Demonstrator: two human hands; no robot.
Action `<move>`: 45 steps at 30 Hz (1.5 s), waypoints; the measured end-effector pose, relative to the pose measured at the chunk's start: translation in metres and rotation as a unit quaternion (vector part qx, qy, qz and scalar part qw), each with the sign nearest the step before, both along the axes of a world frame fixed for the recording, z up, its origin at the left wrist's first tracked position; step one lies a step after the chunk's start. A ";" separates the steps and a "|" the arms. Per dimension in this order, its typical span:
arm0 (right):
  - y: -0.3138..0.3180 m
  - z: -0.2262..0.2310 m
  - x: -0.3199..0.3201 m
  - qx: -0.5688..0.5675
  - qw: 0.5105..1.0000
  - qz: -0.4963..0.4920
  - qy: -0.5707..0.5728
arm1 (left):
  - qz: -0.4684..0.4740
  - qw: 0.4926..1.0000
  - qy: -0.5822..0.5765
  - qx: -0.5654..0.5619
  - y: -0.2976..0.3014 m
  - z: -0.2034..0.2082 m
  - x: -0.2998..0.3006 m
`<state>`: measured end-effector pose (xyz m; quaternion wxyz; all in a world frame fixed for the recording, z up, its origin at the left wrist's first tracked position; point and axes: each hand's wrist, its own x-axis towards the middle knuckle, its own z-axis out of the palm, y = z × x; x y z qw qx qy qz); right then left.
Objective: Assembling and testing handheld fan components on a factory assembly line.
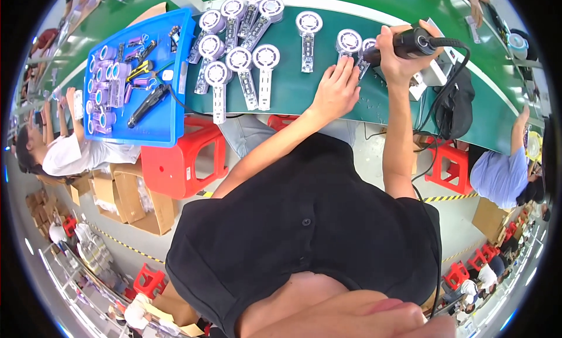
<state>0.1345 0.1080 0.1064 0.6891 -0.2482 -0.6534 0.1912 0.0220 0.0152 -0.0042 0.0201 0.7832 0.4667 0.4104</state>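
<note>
The blue tray [162,126] sits at the left of the green table [288,87], and its raised walls probably keep the loose purple fan parts [117,74] and the spare black tool [146,106] from rolling off. Just to the right of the tray, a cluster of small fans [239,60] lies grille up, most handles pointing roughly toward the person, which likely makes each one easy to pick up by its handle. Farther right of the tray, a single fan [308,23] lies apart from that group. Farther right again is the fan under the left hand [338,89], the handled fan [349,40]; the fingers are bent down onto its handle, seemingly to steady it against the table, though whether the thumb pinches it from below cannot be told. Farthest from the tray of these, the right hand [400,60] is wrapped around a black power tool [413,43], tilted with its front end toward the tray side. Its cord [462,57] leaves from the back end, on the side away from the tray, perhaps so that it stays clear of the fans. Another fan [369,43] lies partly behind the tool, so contact there cannot be judged.
</note>
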 end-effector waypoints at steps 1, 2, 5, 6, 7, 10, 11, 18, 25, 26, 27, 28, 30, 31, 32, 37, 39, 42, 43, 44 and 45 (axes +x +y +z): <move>-0.002 0.000 0.000 0.002 1.000 -0.003 0.001 | -0.003 1.000 0.001 0.002 -0.001 0.000 0.000; -0.004 0.000 0.000 0.005 1.000 -0.004 0.000 | 0.000 1.000 0.003 0.001 -0.001 -0.001 0.001; -0.009 -0.001 0.003 0.025 0.999 -0.030 -0.021 | 0.005 1.000 0.009 0.000 -0.001 -0.002 0.001; -0.012 -0.002 0.003 0.024 0.999 -0.031 -0.005 | 0.006 1.000 0.010 -0.002 -0.001 -0.002 0.003; -0.015 -0.001 0.005 0.024 0.999 -0.033 0.011 | 0.002 1.000 0.011 0.002 -0.002 0.000 0.004; -0.030 0.006 0.037 0.054 0.988 -0.145 0.015 | 0.034 0.998 0.045 -0.033 -0.010 0.009 0.011; -0.047 0.029 0.043 0.059 0.990 -0.089 0.090 | 0.028 0.999 0.035 -0.008 -0.013 0.011 0.017; -0.149 0.105 0.179 0.160 0.901 -0.367 0.168 | -0.365 0.931 -0.006 0.003 0.004 0.050 0.160; -0.222 0.094 0.225 0.125 0.891 -0.416 0.131 | -0.319 0.943 0.092 0.001 0.058 -0.011 0.290; -0.225 0.091 0.230 0.121 0.885 -0.428 0.136 | -0.329 0.939 0.097 0.006 0.058 -0.012 0.294; -0.228 0.090 0.237 0.120 0.884 -0.430 0.137 | -0.336 0.936 0.102 0.011 0.058 -0.015 0.295; -0.230 0.088 0.243 0.119 0.878 -0.439 0.152 | -0.346 0.931 0.114 0.035 0.055 -0.015 0.294; -0.229 0.086 0.248 0.117 0.867 -0.449 0.180 | -0.342 0.924 0.151 0.078 0.054 -0.012 0.295; -0.227 0.085 0.251 0.115 0.869 -0.446 0.182 | -0.339 0.919 0.168 0.112 0.055 -0.012 0.296; -0.226 0.084 0.256 0.114 0.873 -0.442 0.174 | -0.336 0.920 0.170 0.110 0.053 -0.012 0.295; -0.212 0.085 0.253 0.109 0.894 -0.397 0.177 | -0.286 0.936 0.187 0.084 0.045 -0.009 0.294; -0.208 0.085 0.250 0.104 0.898 -0.389 0.177 | -0.265 0.938 0.222 0.036 0.043 0.003 0.294; -0.203 0.085 0.248 0.097 0.907 -0.364 0.191 | -0.235 0.945 0.200 0.105 0.039 -0.001 0.291; -0.202 0.087 0.247 0.094 0.909 -0.364 0.182 | -0.221 0.950 0.175 0.133 0.034 -0.001 0.288; -0.202 0.086 0.246 0.097 0.908 -0.364 0.183 | -0.218 0.955 0.136 0.148 0.027 0.006 0.281; -0.202 0.085 0.244 0.100 0.907 -0.365 0.184 | -0.216 0.958 0.098 0.165 0.021 0.013 0.272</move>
